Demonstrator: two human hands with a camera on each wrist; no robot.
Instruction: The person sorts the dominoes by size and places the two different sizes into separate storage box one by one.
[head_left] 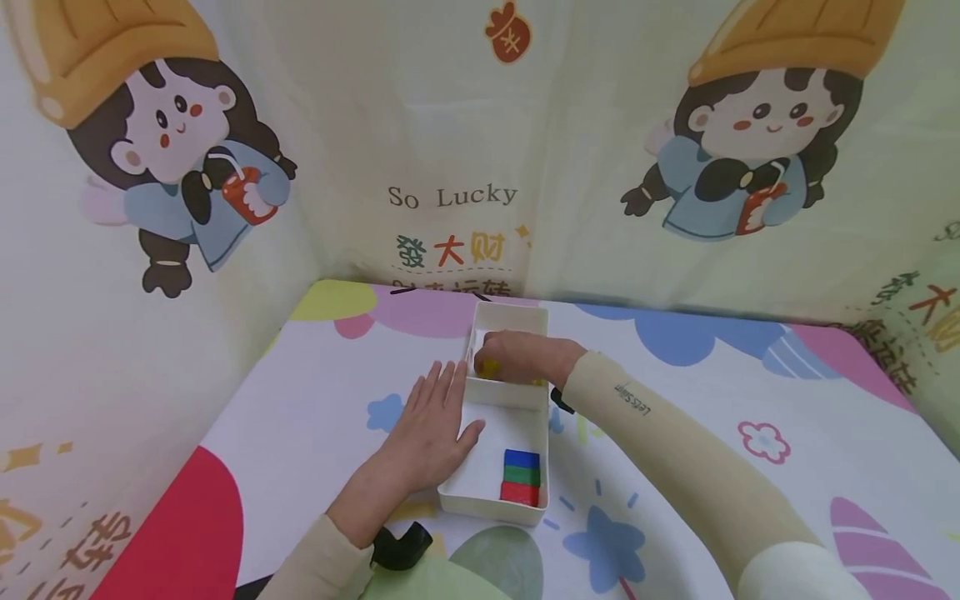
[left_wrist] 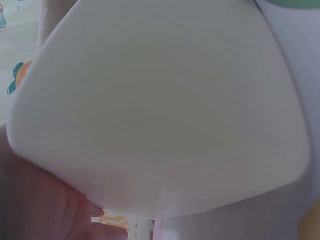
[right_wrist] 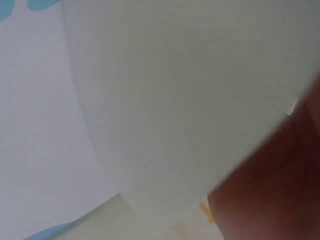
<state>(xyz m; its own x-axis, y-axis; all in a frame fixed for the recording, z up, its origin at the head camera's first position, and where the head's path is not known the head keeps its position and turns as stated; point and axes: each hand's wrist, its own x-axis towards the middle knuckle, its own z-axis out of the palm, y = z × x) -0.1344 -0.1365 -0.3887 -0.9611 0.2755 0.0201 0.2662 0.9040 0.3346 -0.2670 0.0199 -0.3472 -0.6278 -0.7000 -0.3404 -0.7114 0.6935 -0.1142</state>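
Note:
Two white boxes stand end to end on the table: a near box [head_left: 480,506] and a far box [head_left: 512,315]. My left hand [head_left: 427,433] lies along the left rim of the near box, fingers straight, thumb over its inside. My right hand [head_left: 525,354] reaches into the far box, fingers curled down round a yellow piece [head_left: 489,368] that is mostly hidden. In the near box's front right corner, a blue block [head_left: 522,458], a green block [head_left: 522,476] and a red block [head_left: 520,493] lie in a row. Smooth white walls fill most of both wrist views.
Another bit of yellow [head_left: 538,382] shows at the far box's near wall, beneath my right hand. The patterned tablecloth [head_left: 675,450] spreads around the boxes. Printed cloth walls [head_left: 450,100] rise behind the table and at its sides.

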